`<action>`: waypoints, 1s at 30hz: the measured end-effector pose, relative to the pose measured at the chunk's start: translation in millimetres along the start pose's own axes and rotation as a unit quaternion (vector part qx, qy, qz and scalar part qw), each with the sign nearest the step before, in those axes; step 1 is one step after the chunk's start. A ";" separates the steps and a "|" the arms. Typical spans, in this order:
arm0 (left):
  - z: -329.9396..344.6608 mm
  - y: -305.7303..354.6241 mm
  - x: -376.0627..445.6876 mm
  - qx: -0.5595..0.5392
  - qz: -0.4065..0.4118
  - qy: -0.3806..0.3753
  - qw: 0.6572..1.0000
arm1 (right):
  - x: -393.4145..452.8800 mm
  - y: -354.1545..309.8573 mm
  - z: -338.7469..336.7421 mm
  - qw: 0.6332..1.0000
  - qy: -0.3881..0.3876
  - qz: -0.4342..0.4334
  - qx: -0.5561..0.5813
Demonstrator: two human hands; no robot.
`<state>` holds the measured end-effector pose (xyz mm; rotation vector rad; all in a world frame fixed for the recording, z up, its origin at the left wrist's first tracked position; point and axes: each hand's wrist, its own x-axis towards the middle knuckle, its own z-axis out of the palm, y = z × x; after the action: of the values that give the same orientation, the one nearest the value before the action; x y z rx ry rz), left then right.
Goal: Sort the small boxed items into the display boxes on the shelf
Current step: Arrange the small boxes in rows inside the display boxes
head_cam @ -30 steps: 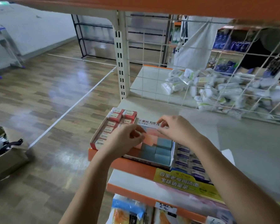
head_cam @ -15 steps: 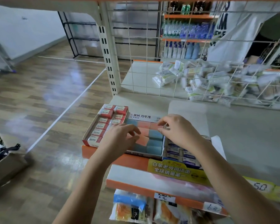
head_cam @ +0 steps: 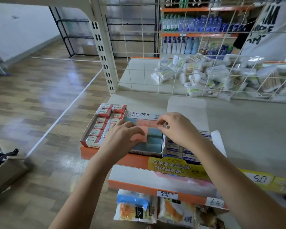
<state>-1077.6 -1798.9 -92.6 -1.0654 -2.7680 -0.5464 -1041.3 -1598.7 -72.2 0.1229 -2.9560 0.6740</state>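
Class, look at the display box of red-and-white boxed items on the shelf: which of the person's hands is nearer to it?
Left. The left hand rests on the pink and blue blocks right beside the red-and-white display box. The right hand is farther off, at the middle box's other side.

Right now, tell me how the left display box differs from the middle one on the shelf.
The left display box holds red-and-white wrapped boxes in neat rows; the middle display box holds plain blue and pink blocks without printed wrappers. No hand is in the left display box; the left hand lies on the middle display box's blocks, and the right hand reaches over its right edge. Both sit open-topped at the shelf front.
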 end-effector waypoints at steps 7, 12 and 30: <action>-18.7 22.5 33.6 -0.038 0.035 -0.041 0.998 | -5.7 13.0 -26.8 1.000 0.007 -0.015 -0.010; -15.5 88.9 113.4 -0.034 0.129 -0.074 0.988 | -28.3 66.9 -75.7 0.995 0.008 0.076 -0.058; 179.2 535.8 241.8 0.065 0.371 -0.208 0.903 | -337.2 394.2 -250.4 0.893 0.038 0.445 -0.056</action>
<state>-896.9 -1213.3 -46.3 -2.2345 -2.3300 -0.0220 -725.9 -1116.9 -57.5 -1.2904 -2.8387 0.5362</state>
